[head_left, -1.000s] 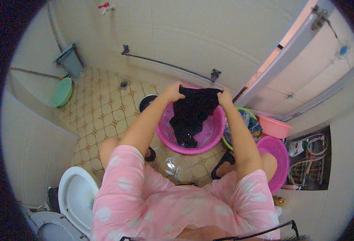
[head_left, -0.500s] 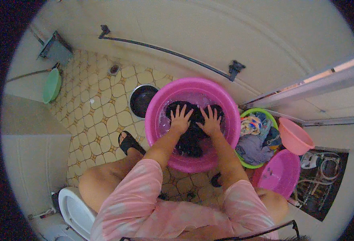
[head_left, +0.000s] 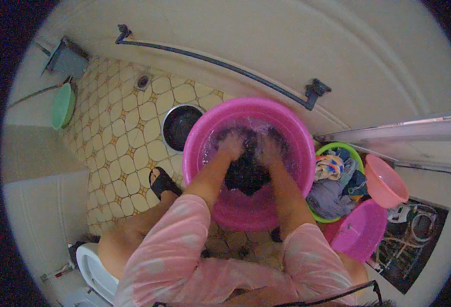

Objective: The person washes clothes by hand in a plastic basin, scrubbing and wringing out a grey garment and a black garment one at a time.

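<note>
A black garment [head_left: 248,176] lies soaking in water inside a large pink basin [head_left: 298,138] on the floor in front of me. My left hand [head_left: 231,146] is down in the water on the garment's left part, its fingers smeared by motion. Opposite it, my right hand [head_left: 269,152] presses into the garment's right part, with fingers blurred and partly under water. Whether either hand grips the cloth cannot be made out.
At the right stand a green basin [head_left: 361,159] of clothes, a salmon basin [head_left: 384,179] and a magenta basin [head_left: 361,230]. A dark round pan [head_left: 182,127] sits left of the pink basin. Beyond it runs a wall bar [head_left: 220,66]. A floor drain [head_left: 142,82] lies far left.
Both hands have gone from lying spread on top of the garment to deeper in the water, now blurred. The garment has bunched closer together, and the view has shifted slightly.
</note>
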